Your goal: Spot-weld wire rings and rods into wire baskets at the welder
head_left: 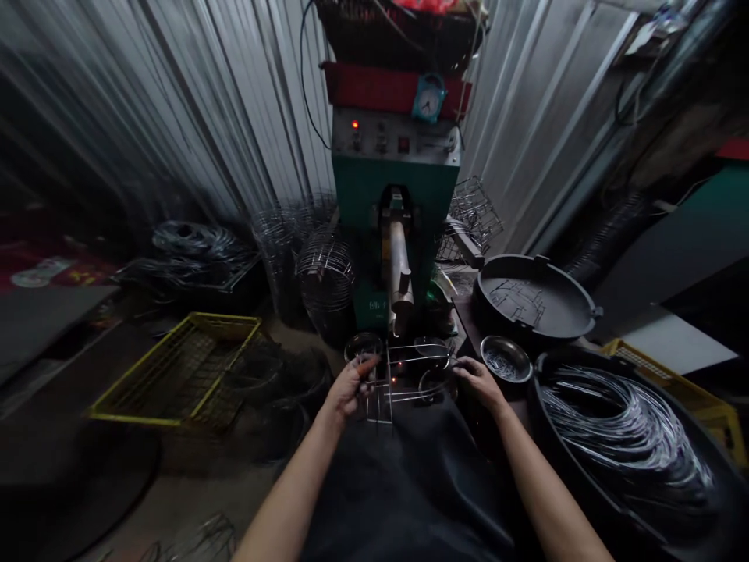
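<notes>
Between my two hands a wire frame (418, 396) of thin metal rods is held level, below the arm of a green spot-welding machine (366, 203). My left hand (349, 386) is closed on the frame's left side, with the fingers darkened. At the frame's right end, my right hand (477, 378) pinches the wire between thumb and fingers. The machine's metal electrode arm (399, 269) points down just behind the frame. Small orange glowing spots show near the frame's middle. Just right of my right hand stands a metal bowl (506, 359) with small wire pieces.
At right, a black tub (608, 445) holds large wire rings, and a round black pan (562, 300) holds bent wire pieces. Yellow crate (140, 367) at left; wire baskets (324, 269) beside the machine. A dark apron (409, 484) covers the lap.
</notes>
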`<action>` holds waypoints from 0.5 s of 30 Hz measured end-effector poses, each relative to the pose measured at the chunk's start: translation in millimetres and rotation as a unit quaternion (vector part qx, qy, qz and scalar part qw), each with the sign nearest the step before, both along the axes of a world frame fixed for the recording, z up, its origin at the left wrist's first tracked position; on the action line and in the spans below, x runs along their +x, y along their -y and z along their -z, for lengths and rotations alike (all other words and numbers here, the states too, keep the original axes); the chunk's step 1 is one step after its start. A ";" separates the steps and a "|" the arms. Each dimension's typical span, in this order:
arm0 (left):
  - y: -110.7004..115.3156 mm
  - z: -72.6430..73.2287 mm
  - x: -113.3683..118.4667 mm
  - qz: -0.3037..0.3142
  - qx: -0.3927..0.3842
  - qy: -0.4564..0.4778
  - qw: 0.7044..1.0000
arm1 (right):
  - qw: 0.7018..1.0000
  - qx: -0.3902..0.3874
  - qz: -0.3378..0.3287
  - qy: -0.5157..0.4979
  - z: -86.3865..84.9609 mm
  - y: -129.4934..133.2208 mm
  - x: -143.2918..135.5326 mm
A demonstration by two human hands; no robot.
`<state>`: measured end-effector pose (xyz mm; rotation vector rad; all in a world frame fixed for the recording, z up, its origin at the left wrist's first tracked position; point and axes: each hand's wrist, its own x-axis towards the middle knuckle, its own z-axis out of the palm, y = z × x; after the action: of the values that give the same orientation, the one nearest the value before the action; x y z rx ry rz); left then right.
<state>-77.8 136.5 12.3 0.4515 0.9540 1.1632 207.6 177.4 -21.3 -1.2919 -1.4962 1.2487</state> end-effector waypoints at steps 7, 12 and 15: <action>52.0 6.9 -12.1 -0.092 -0.051 0.184 0.977 | 0.984 -0.070 -0.080 -0.141 3.6 77.1 -19.7; 71.6 14.4 -21.9 -0.033 -0.023 0.225 0.973 | 0.954 -0.105 -0.015 -0.281 -27.4 90.6 -43.8; 92.8 21.3 -16.7 -0.007 0.010 0.197 0.980 | 0.934 -0.121 0.034 -0.334 -41.0 92.8 -51.2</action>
<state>-94.5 43.7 -9.0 0.2169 0.6018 1.2190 156.4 84.6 19.7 -0.9076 -0.8235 1.6495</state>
